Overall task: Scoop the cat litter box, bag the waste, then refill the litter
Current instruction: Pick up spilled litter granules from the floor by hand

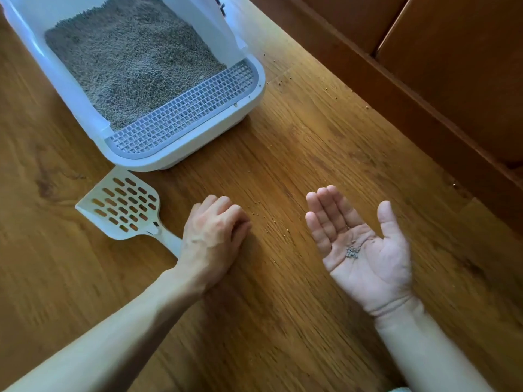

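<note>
Few grey pellets (352, 252) lay in my open right palm (359, 241); my left hand (215, 236) pressed loosely curled on the floor (283, 306) beside the scoop (121, 207).

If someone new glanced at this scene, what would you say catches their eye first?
Probably the right hand, held palm-up at right with a small pile of grey litter pellets in it. Next, the white litter box at upper left, full of grey litter behind a grated step. Just below it a slotted scoop lies on the wooden floor, and the left hand rests knuckles-up over its handle end.
</note>
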The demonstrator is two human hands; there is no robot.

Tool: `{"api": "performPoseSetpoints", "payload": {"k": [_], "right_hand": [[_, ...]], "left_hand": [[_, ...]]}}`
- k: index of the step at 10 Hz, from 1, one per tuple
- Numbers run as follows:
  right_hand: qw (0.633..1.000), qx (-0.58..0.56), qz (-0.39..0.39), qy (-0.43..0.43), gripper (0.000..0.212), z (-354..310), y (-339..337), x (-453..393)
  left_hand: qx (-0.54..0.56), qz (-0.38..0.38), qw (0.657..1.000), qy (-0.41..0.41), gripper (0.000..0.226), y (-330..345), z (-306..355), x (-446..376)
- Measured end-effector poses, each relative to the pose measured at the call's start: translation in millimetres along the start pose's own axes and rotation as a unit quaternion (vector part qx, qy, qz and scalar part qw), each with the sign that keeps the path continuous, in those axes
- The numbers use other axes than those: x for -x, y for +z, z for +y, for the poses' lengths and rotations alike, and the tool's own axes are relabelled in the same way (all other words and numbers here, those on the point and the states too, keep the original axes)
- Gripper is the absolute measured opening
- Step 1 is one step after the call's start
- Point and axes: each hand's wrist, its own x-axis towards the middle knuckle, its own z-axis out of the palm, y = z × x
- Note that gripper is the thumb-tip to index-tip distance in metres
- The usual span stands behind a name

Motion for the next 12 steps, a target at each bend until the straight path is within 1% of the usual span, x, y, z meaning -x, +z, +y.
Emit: {"api": "performPoseSetpoints", "payload": {"k": [1,2,4,5,6,7,8,9,12], "right_hand": [[1.0,-0.011,0.006,0.005,0.075,0.3,-3.2,-4.8],[1.0,-0.017,0.006,0.007,0.075,-2.3,-7.5,-4.8],[0.999,-0.036,0.012,0.003,0.075,-10.7,-18.0,-2.3],[0.999,-0.043,0.02,-0.001,0.076,-13.7,-20.4,-1.1],[0.999,-0.048,0.022,-0.006,0.076,-16.2,-20.7,1.1],[0.998,-0.053,0.023,-0.007,0.076,-17.2,-20.5,1.8],[0.998,-0.051,0.024,-0.006,0.076,-16.5,-19.2,1.8],[0.998,-0.054,0.021,-0.004,0.076,-15.6,-18.3,3.8],[0.998,-0.065,0.014,-0.022,0.076,-22.5,-20.6,12.0]], "left_hand": [[0.0,0.004,1.0,0.014,0.009,4.1,14.9,-11.7],[-0.023,-0.009,0.999,0.029,0.009,11.3,27.0,-21.2],[-0.043,-0.013,0.997,0.061,0.009,24.5,34.3,-28.8],[-0.074,0.002,0.989,0.132,0.014,28.0,28.8,-24.4],[-0.13,-0.013,0.975,0.18,0.025,27.0,25.1,-24.8],[-0.15,-0.028,0.973,0.171,0.029,25.3,29.2,-31.2],[-0.13,-0.022,0.981,0.143,0.023,23.2,39.6,-35.0],[-0.119,-0.021,0.982,0.143,0.014,24.4,50.7,-37.2],[-0.115,-0.031,0.981,0.155,0.015,37.2,47.0,-21.5]]}}
